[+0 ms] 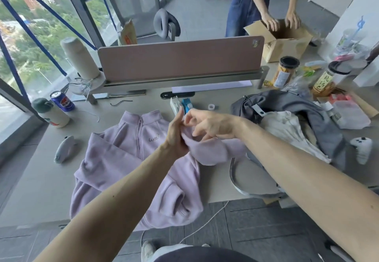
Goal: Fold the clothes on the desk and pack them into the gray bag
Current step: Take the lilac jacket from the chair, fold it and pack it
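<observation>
— While the lilac fleece zip-up jacket [123, 159] lies face up on the pale grey desk [41, 169], what do your hands have?

— Its right sleeve [207, 151], bunched and raised above the shoulder. My right hand [207, 122] pinches the soft cuff end in curled fingers. My left hand [176, 132] stands flat against the cloth, fingers straight.

— And which way does the garment lie from that grip?

— Below and to my left. Its long axis runs from the stand-up collar [141, 116], far from me, to the hem [164, 220], which hangs over the near edge. So the sleeve, I judge, must cross leftward over the zip [139, 136], and my left hand is the nearer to that side.

— The bag?

— The slouched gray fabric bag [287, 100] gapes just to my right, a crumpled white garment [287, 132] already inside; its strap [232, 171] curls beside the jacket. My right hand is nearer it. The fleece is thick, limp and napped: it should fold fat, not crisp.
</observation>
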{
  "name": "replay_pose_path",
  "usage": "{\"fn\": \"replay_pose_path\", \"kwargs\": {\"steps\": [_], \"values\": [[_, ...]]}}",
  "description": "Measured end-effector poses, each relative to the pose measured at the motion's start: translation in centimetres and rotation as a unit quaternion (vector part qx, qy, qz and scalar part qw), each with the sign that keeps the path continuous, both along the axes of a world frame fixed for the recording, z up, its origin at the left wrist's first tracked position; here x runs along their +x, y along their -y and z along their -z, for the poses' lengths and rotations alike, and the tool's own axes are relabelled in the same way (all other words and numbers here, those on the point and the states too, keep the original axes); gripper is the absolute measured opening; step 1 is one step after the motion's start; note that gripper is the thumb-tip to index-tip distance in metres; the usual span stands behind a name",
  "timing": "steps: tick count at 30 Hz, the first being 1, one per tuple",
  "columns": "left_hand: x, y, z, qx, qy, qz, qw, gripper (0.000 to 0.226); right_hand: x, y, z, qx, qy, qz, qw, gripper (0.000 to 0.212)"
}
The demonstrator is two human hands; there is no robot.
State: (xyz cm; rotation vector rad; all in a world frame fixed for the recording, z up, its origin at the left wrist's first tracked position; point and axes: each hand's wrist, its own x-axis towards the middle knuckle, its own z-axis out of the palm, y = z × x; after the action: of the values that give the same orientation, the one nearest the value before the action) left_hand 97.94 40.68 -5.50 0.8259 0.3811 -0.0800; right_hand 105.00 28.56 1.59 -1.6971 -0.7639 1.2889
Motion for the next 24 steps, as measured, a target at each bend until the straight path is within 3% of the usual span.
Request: {"fn": "replay_pose_path", "kwargs": {"steps": [2, 4, 8, 10, 12, 14, 18, 22, 24], "values": [[-1.0, -1.7, 0.8, 0.034, -0.009, -0.009, 0.999, 0.023, -0.1, 0.2, 0.8, 0.023, -0.067, -0.012, 0.997, 0.025], [-2.3, -3.4, 1.6, 0.060, -0.064, -0.004, 0.996, 0.028, 0.3, 0.8, 1.4, 0.032, -0.105, 0.015, 0.994, 0.019], [-5.2, -6.1, 2.4, 0.122, -0.138, -0.043, 0.982, 0.025, 0.7, 1.0, 4.6, -0.044, 0.089, 0.103, 0.990, 0.014], [-6.6, -7.7, 3.0, 0.137, -0.159, -0.053, 0.976, 0.043, 0.3, 0.5, 7.0, -0.091, 0.143, 0.090, 0.981, 0.021], [-7.8, -9.0, 3.4, 0.102, -0.179, -0.035, 0.978, 0.056, -0.5, -0.3, 8.8, -0.103, 0.084, 0.113, 0.985, 0.028], [-9.0, -10.1, 3.6, 0.058, -0.175, -0.024, 0.983, 0.052, -1.4, -1.3, 9.7, -0.111, -0.013, 0.159, 0.981, 0.029], [-11.5, -13.2, 4.7, 0.037, -0.186, -0.009, 0.982, 0.070, -3.3, -3.3, 12.4, -0.105, -0.177, 0.226, 0.952, 0.033], [-14.1, -15.2, 5.2, 0.075, -0.245, 0.025, 0.966, 0.046, -5.8, -5.8, 14.8, -0.085, -0.246, 0.257, 0.931, 0.042], [-15.3, -15.9, 5.7, 0.119, -0.265, 0.026, 0.957, 0.029, -7.4, -7.6, 15.7, -0.073, -0.236, 0.295, 0.923, 0.042]]}}
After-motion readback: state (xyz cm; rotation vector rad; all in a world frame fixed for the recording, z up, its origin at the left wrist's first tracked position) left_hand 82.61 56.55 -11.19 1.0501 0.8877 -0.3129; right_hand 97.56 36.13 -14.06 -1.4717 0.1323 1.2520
